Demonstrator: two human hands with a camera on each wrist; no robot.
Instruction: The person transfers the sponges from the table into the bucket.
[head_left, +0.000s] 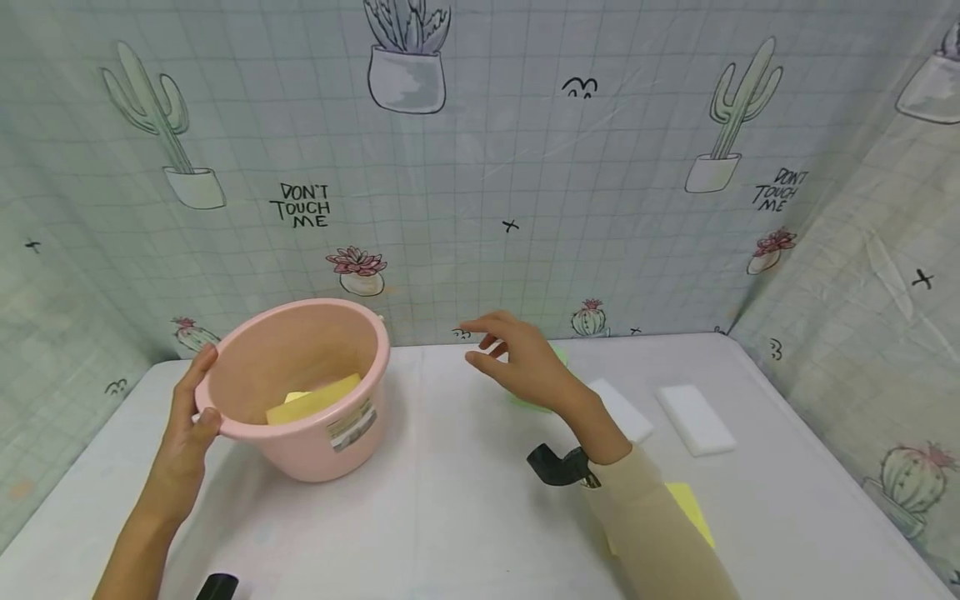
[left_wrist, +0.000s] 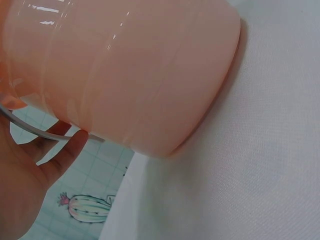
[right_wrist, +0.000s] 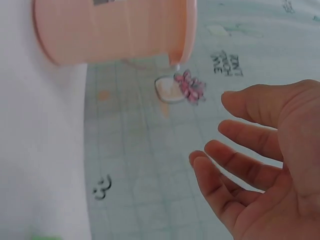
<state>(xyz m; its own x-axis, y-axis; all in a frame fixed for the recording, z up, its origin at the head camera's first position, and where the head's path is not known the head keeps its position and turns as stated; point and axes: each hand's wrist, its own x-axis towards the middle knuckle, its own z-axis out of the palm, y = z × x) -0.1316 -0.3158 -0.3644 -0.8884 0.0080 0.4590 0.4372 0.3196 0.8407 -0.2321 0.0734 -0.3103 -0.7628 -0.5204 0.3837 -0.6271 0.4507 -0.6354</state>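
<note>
A pink plastic bucket [head_left: 315, 454] stands tilted on the white table at the left, its mouth facing the head camera. Inside lie yellow sponge-like pieces [head_left: 315, 400]. My left hand [head_left: 183, 425] grips the bucket's left rim, thumb on top. In the left wrist view, the fingers of that left hand [left_wrist: 30, 175] touch the bucket wall [left_wrist: 130, 75] beside a thin grey handle [left_wrist: 30, 129]. To the right of the bucket, my right hand [head_left: 528, 362] hovers over the table with nothing in it. Its fingers are loosely bent and spread, seen also in the right wrist view.
A green piece [head_left: 561, 356] is partly hidden behind the right hand. Two white sponge-like blocks [head_left: 696, 419] lie at the right of the table. A yellow piece [head_left: 692, 512] is half covered by the right sleeve [head_left: 660, 525]. A printed cloth [head_left: 465, 167] hangs behind the table.
</note>
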